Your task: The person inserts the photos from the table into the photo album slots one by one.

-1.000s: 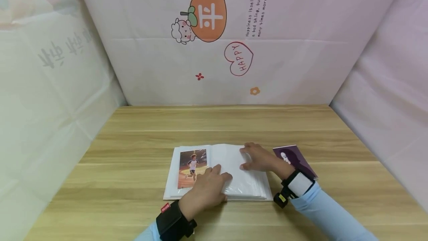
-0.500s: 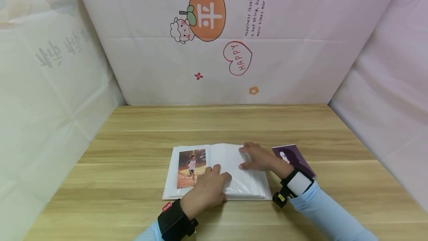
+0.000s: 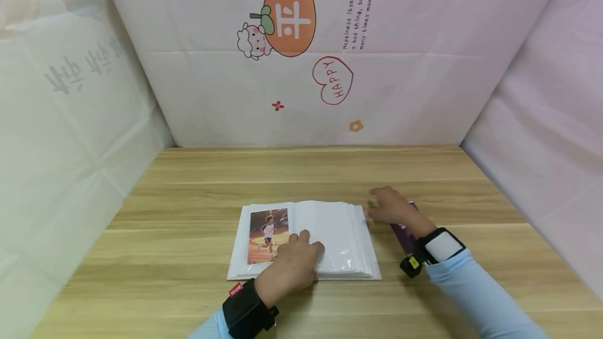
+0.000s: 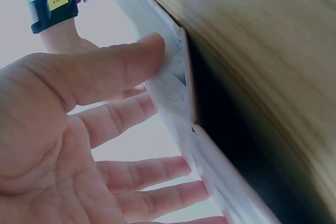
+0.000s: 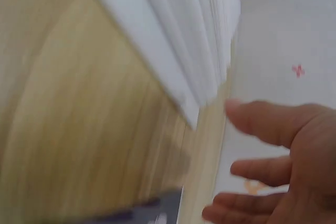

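A white photo album (image 3: 332, 229) lies spread on the table, its clear sleeves showing. In its left page sits a picture of a running child (image 3: 255, 239). My left hand (image 3: 292, 266) rests on the album near the fold, fingers extended; the left wrist view has its thumb by the page edges (image 4: 139, 19). Off the album's right edge, my right hand (image 3: 393, 207) hovers with fingers spread and nothing held. Below it is a purple picture card (image 3: 402, 237), partly hidden by that hand and wrist. The right wrist view catches the fanned album pages (image 5: 184, 30) beside the thumb.
The wooden table (image 3: 188, 198) surrounds the album. White printed cloth (image 3: 212, 98) stands at its back, with more on the left and right sides. Each wrist wears a black strap with a small device.
My right hand has left the album's right page and moved right, over the purple card, covering much of it. My left hand has stayed in place on the album.
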The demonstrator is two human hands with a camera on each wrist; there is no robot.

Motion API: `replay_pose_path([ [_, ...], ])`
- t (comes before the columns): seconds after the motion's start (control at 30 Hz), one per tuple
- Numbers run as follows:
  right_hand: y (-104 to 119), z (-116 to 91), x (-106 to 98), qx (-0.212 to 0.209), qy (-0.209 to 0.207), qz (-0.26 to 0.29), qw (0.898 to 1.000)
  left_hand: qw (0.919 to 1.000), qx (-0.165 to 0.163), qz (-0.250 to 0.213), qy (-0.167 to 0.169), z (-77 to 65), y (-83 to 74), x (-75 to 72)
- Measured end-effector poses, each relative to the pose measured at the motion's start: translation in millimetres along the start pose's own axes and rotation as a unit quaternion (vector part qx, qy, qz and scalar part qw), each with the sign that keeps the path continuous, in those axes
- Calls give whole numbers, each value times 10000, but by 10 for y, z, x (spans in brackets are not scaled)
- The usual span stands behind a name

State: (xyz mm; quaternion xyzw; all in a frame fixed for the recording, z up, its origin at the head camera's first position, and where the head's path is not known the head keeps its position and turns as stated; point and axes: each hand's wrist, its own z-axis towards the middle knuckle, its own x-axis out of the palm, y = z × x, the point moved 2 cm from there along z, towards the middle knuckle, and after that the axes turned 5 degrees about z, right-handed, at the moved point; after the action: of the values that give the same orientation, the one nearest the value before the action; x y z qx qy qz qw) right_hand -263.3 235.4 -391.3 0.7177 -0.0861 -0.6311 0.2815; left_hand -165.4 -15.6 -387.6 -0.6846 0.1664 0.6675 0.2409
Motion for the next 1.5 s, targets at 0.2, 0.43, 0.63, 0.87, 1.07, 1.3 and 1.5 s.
replay_pose_path([
  [0.2, -255, -146, -157, 891, -51, -264, 9957, 9999, -7, 101, -22, -11, -6, -8],
  [0.43, -410, -239, -178, 1888, 4, -499, 9808, 9998, -3, 168, 64, -2, -9, -6],
  [0.63, -480, -232, -174, 2230, -36, -417, 9739, 9994, 35, 115, 316, 0, -4, -17],
  [0.87, -519, -215, -170, 2474, 78, 72, 9688, 9993, 69, 249, 262, 0, -1, -20],
  [1.07, -581, -193, -144, 2685, 143, 499, 9619, 9995, 85, 287, 56, 5, -4, -32],
  [1.3, -639, -165, -110, 2767, 236, 530, 9592, 9998, 77, 187, 89, 19, -1, -25],
  [1.5, -657, -179, -105, 2934, 195, 1063, 9499, 9998, 77, 154, 111, 26, 3, -18],
])
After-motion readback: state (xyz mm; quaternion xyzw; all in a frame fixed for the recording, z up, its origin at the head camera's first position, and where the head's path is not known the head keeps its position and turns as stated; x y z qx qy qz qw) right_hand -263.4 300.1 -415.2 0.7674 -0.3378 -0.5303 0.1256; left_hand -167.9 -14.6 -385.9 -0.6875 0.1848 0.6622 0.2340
